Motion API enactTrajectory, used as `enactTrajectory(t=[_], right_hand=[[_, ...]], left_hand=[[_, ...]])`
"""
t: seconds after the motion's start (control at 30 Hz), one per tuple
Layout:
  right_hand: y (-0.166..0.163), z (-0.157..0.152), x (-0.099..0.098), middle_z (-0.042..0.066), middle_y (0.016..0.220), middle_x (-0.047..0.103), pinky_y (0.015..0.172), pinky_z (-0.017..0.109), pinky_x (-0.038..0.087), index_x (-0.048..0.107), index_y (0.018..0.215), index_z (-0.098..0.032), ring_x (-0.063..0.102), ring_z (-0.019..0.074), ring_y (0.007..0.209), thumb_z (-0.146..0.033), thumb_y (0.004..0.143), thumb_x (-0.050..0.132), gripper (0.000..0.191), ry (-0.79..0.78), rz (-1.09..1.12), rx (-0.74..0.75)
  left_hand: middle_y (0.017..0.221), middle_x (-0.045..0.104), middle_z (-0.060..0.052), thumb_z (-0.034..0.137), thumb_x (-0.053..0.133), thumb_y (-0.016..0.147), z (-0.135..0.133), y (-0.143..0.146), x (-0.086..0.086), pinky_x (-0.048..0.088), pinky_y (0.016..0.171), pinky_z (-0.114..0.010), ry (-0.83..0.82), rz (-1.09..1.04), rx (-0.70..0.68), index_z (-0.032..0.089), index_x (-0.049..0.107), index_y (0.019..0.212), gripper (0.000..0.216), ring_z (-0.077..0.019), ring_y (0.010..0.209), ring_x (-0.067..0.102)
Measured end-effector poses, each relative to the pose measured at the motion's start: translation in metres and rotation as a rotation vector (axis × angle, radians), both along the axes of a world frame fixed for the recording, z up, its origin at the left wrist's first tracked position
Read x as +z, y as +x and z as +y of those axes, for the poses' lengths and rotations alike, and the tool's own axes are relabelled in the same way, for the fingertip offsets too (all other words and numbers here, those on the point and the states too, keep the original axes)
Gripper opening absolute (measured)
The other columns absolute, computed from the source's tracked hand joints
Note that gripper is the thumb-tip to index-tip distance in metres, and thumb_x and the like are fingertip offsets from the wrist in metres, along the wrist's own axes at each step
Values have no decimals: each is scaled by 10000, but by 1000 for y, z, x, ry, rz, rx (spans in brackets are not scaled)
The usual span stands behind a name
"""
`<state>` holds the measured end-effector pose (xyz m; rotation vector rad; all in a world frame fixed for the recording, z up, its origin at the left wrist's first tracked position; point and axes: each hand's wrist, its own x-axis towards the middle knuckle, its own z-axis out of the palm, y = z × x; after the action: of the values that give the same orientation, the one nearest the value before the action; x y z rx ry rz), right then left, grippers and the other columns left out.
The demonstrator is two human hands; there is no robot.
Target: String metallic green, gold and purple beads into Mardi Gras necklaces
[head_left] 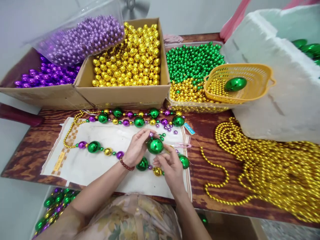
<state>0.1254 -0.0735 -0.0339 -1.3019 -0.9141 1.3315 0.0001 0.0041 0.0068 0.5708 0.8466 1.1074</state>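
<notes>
A large shiny green bead (155,146) is between my hands, above a white cloth (92,163). My left hand (138,145) is closed on its left side, with a small purple bead near the fingertips. My right hand (172,163) is closed at the bead's lower right; what its fingers pinch is too small to tell. Below lies a bead string with a green bead (142,163) and a gold bead (157,171). Another large green bead (184,161) rests just right of my right hand. Small green and purple beads (169,129) lie loose beyond my hands.
Behind the cloth stand a carton of gold beads (122,95) and a carton of purple beads (37,95). A yellow basket (260,75) sits on a tub of green and gold beads (195,63). Gold bead strands (280,176) cover the table's right side, beside a white foam box (250,110).
</notes>
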Motion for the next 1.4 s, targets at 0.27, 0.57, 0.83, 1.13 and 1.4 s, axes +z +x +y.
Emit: enactTrajectory(t=[0.27, 0.57, 0.83, 1.13, 1.4], right_hand=[[14, 19, 16, 3, 837, 712, 475, 240, 524, 593, 1244, -230, 624, 114, 493, -331, 831, 695, 437, 54, -86, 101], [31, 99, 65, -33, 635, 637, 437, 192, 429, 697, 747, -190, 542, 71, 437, -282, 818, 693, 116, 326, -5, -123], [20, 101, 65, -16, 758, 696, 411, 160, 429, 611, 885, -202, 602, 75, 490, -377, 829, 708, 208, 315, 127, -1], [48, 105, 108, -18, 740, 663, 408, 170, 469, 586, 962, -224, 648, 92, 545, -434, 886, 659, 236, 425, 22, -18], [53, 108, 127, -45, 588, 543, 374, 172, 373, 612, 820, -222, 510, 55, 437, -494, 915, 621, 288, 446, -194, 51]], left_hand=[[668, 633, 14, 370, 685, 832, 9, 17, -1, 506, 603, -222, 258, 231, 163, 163, 627, 836, 215, -113, 605, 635], [679, 634, 0, 248, 625, 831, 31, 2, 22, 443, 608, -211, 601, 604, -227, 142, 661, 769, 128, -99, 626, 562], [670, 633, -2, 242, 607, 839, 42, -4, 32, 430, 625, -222, 655, 686, -294, 140, 646, 728, 155, -106, 633, 548], [760, 656, -21, 294, 654, 836, 36, -18, 4, 438, 652, -233, 660, 785, -253, 151, 668, 795, 150, -125, 696, 585], [807, 656, -35, 281, 615, 870, 25, -28, -19, 442, 722, -270, 699, 896, -95, 178, 695, 812, 143, -146, 764, 583]])
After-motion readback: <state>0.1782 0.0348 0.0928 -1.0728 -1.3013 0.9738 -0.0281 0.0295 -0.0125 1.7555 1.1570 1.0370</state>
